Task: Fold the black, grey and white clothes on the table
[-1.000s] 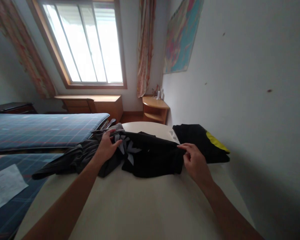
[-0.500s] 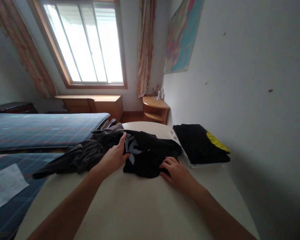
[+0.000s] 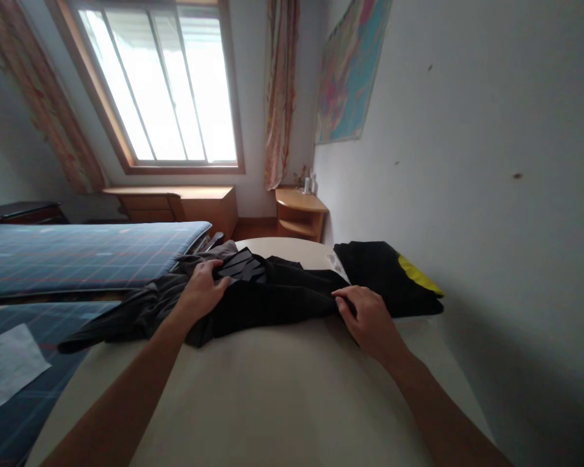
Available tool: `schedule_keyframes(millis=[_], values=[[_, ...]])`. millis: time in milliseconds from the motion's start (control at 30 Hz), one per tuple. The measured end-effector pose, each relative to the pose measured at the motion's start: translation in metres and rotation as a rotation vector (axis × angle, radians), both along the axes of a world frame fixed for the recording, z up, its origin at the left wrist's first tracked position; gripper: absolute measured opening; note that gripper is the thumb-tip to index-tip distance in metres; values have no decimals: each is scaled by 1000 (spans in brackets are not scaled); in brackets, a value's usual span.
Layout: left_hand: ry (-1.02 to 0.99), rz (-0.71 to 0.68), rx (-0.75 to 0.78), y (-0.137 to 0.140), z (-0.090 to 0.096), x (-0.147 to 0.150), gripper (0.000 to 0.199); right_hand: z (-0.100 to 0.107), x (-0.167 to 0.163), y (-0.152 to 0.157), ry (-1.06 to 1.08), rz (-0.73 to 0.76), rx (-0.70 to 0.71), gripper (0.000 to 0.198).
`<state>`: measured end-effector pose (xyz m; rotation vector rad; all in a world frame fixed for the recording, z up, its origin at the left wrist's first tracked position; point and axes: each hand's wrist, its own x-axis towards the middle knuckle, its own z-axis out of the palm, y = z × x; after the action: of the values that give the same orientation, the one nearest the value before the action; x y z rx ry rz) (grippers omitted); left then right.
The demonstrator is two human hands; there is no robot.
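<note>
A black garment with a grey print point(image 3: 282, 298) is stretched sideways between my hands over the cream table. My left hand point(image 3: 202, 292) grips its left part beside the print, thumb and fingers closed on the cloth. At the other end, my right hand point(image 3: 367, 318) pinches the edge, and a bit of dark cloth hangs below the fingers. Left of this garment lies a crumpled dark grey garment point(image 3: 150, 308), drooping over the table's edge. A folded black garment with a yellow patch point(image 3: 389, 279) rests to the right, just beyond my right hand.
The round cream table point(image 3: 267, 395) fills the foreground. Beds with blue plaid mattresses point(image 3: 87, 253) stand at left, a paper sheet point(image 3: 10, 366) lying on the nearer one. A white wall point(image 3: 491, 246) runs along the right. Farther back is a wooden corner shelf point(image 3: 302, 201).
My left hand has moved left and my right hand to the right and slightly up. The black garment between them has gone from bunched to drawn out wide.
</note>
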<state>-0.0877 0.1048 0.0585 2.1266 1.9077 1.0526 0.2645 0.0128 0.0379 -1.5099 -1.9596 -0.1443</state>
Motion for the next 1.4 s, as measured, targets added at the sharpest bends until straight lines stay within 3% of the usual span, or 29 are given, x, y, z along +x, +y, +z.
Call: schedule_keyframes(millis=[100, 200, 300, 500, 600, 700, 767, 800, 833, 933, 1033, 1100, 1267, 1333, 1400], values=[[231, 30, 149, -16, -3, 18, 53, -2, -11, -6, -24, 183, -111, 25], [400, 0, 151, -38, 0, 43, 30, -10, -16, -8, -74, 268, -272, 36], [492, -225, -17, -55, -2, 65, 9, -17, -15, -7, -88, 287, -378, 43], [676, -383, -334, -76, -8, 82, 22, -3, -18, -16, -14, 298, -513, 31], [689, -529, -468, -93, 3, 83, 21, 17, -27, -34, -9, 416, -651, 35], [627, -793, -747, -112, 11, 85, 12, 31, -35, -48, 63, 591, -839, 44], [557, -913, -873, -120, 14, 87, 15, 31, -37, -49, 126, 594, -791, 38], [535, -919, -844, -122, 14, 89, 11, 29, -37, -48, 138, 557, -702, 36], [531, -891, -757, -122, 15, 90, 7, 25, -35, -45, 133, 511, -602, 35], [618, -698, -444, -118, 14, 92, 26, 10, -27, -34, 50, 414, -422, 44], [727, -604, -421, -117, 12, 94, 39, 3, -20, -29, -4, 393, -461, 46], [751, -618, -478, -122, 11, 95, 34, 6, -18, -31, 9, 376, -526, 44], [653, -931, -800, -136, 18, 93, 21, 24, -21, -41, 68, 456, -826, 38], [572, -978, -823, -134, 22, 92, 22, 24, -21, -39, 98, 443, -746, 32], [517, -909, -647, -128, 24, 91, 21, 18, -19, -34, 127, 364, -544, 35]])
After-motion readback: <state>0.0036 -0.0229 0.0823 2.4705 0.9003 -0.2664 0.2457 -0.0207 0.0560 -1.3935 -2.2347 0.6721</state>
